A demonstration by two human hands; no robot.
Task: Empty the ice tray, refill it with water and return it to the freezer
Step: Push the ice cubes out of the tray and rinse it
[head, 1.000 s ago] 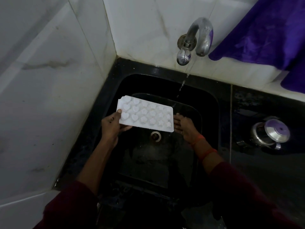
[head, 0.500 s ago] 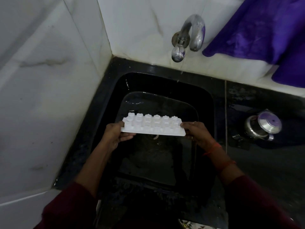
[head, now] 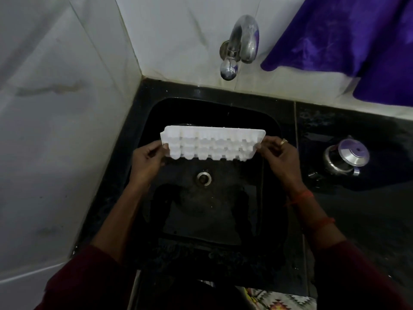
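Observation:
A white ice tray [head: 210, 144] hangs over the black sink [head: 277, 128], tipped so the bumpy underside of its cells faces me. My left hand [head: 147, 157] grips its left end with the thumb on the edge. My right hand [head: 279, 153], wearing a ring, pinches its right end. The chrome tap [head: 243, 43] sticks out of the white tiled wall above the sink, and I see no water stream from it. The drain [head: 203, 178] lies below the tray.
A steel pot with a lid [head: 346, 157] stands on the dark counter [head: 366, 206] right of the sink. A purple cloth [head: 348, 39] hangs at the upper right. White tiled walls close the left side and the back. A patterned cloth [head: 279, 298] shows at the bottom edge.
The tray has turned over from cells facing up under the running tap to underside facing me. My right hand came off the water and took the tray's right end. The stream has stopped.

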